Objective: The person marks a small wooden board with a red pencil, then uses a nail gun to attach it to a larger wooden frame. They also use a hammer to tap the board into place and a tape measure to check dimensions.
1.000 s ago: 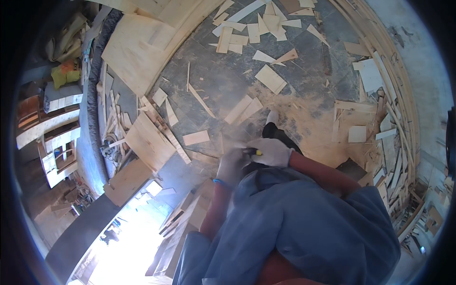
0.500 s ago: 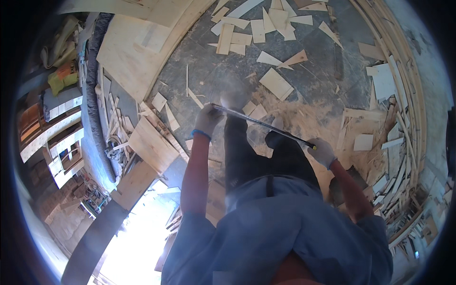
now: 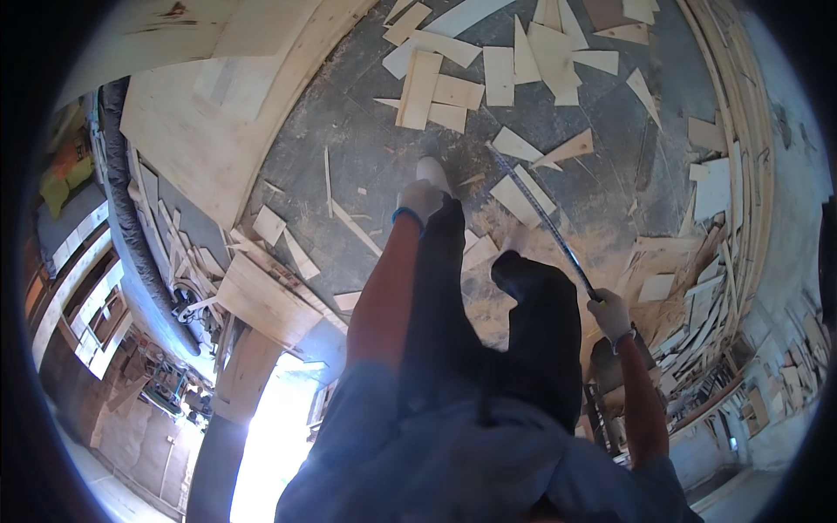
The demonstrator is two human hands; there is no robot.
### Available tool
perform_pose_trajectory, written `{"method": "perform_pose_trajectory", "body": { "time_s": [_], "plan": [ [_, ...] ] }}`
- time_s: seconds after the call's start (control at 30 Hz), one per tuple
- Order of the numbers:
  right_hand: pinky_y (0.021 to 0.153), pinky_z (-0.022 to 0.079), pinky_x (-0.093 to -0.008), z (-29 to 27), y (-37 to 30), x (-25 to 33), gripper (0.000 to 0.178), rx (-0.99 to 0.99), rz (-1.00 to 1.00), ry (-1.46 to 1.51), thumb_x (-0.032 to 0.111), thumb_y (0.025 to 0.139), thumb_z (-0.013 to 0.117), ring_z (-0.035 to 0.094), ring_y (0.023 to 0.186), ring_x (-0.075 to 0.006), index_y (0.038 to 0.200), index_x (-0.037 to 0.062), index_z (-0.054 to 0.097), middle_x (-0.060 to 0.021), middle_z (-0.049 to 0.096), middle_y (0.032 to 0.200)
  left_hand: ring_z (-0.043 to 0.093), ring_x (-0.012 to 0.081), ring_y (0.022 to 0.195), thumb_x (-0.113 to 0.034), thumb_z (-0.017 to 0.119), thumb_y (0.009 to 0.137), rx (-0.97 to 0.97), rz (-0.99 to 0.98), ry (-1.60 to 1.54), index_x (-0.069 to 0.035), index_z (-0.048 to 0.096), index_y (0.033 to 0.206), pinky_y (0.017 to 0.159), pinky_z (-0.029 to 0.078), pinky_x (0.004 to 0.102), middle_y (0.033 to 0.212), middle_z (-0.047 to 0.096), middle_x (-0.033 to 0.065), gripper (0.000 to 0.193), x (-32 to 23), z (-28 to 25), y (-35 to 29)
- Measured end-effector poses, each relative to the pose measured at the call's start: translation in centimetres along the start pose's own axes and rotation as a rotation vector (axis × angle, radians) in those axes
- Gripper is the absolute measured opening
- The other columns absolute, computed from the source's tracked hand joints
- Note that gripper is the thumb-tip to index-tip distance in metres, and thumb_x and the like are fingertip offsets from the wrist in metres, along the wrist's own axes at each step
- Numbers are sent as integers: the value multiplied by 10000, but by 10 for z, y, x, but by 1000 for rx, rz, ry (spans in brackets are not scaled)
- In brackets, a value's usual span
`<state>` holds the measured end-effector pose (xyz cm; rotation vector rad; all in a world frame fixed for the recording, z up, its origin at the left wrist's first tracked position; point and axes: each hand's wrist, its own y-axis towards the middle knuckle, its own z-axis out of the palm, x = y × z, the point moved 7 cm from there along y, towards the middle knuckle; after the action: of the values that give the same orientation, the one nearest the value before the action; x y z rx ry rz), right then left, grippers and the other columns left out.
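Note:
My right hand [image 3: 609,315], in a pale glove, is closed around the dark grip of a long thin rod [image 3: 552,225]. The rod slants forward and left from the hand, over the wood pieces, and its far tip is near a pale offcut. Yellow shows at the grip end. My left hand [image 3: 422,198], gloved with a blue band at the wrist, is beside my dark trouser leg [image 3: 440,270] and apart from the rod. Its fingers are partly hidden, so their pose is unclear. A rectangular board [image 3: 521,197] lies on the floor under the rod.
Many wood offcuts [image 3: 499,77] lie scattered on the grey floor [image 3: 349,113]. Large plywood sheets [image 3: 187,148] stand at the left. Stacked long strips [image 3: 741,113] and scrap wood line the right wall. Bright light enters through an opening [image 3: 275,436] at lower left.
My left hand has let go of the rod's far end and moved right, beside my leg. The rod's far end has swung forward and right, still held by my right hand. The view has shifted.

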<state>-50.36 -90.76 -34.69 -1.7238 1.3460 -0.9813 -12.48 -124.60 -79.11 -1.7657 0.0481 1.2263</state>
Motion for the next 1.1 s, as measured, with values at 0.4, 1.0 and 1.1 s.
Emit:
{"method": "perform_pose_trajectory", "body": {
  "time_s": [0.4, 1.0, 1.1],
  "plan": [
    [763, 532, -422, 62, 233, 114, 288, 85, -158, -60, 196, 911, 708, 704, 845, -318, 1098, -22, 731, -191, 717, 931, 724, 310, 796, -335, 564, 1066, -186, -52, 800, -81, 656, 1071, 740, 616, 458, 887, 725, 82, 270, 47, -38, 208],
    [762, 527, -391, 55, 265, 246, 292, 76, -462, -199, 224, 914, 705, 682, 820, -278, 1054, -31, 714, -180, 717, 898, 709, 302, 1163, -74, 540, 1084, -458, -161, -1007, 21, 499, 1467, 974, 651, 476, 1282, 659, 175, 397, -123, -78, 111],
    [761, 529, -421, 40, 224, 288, 288, 120, -540, -304, 240, 910, 710, 711, 845, -334, 1008, -30, 705, -210, 725, 908, 719, 298, 1159, -83, 540, 1094, -480, -73, -1033, 47, 488, 1481, 960, 658, 461, 1312, 658, 181, 412, -178, -95, 29]
  ]
}}
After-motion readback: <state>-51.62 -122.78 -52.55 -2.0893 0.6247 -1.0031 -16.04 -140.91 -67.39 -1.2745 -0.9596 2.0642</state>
